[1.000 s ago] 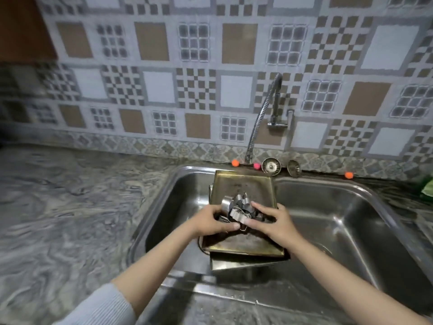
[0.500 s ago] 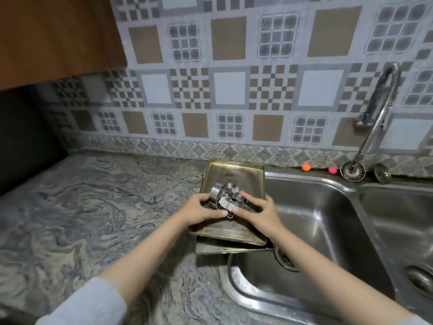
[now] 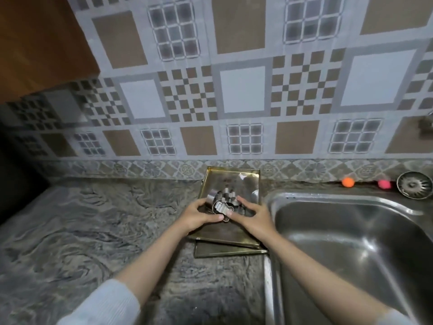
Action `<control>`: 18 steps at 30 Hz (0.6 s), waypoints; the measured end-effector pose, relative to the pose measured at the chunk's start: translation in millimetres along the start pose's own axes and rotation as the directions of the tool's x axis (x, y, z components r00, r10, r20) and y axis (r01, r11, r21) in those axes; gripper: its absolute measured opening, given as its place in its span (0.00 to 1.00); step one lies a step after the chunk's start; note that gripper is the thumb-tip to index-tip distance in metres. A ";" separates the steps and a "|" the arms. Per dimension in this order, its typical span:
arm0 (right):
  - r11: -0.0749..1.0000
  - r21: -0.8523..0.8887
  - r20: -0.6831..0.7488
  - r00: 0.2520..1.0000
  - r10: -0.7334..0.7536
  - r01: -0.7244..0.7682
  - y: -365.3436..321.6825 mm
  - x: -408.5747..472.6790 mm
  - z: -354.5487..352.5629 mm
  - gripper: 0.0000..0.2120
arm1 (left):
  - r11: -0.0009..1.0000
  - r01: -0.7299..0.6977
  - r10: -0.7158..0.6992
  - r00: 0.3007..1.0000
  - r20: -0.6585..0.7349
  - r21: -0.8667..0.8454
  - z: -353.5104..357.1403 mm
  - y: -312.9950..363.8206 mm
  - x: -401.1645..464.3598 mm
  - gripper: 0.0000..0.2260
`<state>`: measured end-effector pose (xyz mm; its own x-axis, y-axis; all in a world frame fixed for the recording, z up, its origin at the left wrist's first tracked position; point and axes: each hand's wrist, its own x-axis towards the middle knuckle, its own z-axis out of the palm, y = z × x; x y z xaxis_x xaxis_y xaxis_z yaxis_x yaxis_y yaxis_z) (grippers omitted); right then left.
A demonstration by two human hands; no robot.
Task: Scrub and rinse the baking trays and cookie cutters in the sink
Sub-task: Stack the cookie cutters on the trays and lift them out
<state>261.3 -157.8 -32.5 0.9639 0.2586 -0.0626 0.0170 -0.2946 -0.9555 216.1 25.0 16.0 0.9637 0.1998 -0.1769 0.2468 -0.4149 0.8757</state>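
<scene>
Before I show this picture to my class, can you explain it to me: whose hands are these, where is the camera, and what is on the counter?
There is no machine here. A person wears a wide-angle camera on the head, so you look down at their own two bare hands. The left hand and right hand together grip a cluster of metal cookie cutters. The cutters sit on two stacked baking trays, which are over the marbled stone counter, just left of the steel sink. Behind the sink lie an orange ball, a pink ball and a metal sink strainer, below a patterned tile wall.
</scene>
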 end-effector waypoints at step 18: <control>0.751 0.010 -0.636 0.584 -0.505 0.660 -190.5 -131.9 -70.3 0.08 | 0.940 -0.171 0.112 0.972 -0.206 -0.294 -31.7 -37.5 -82.9 0.21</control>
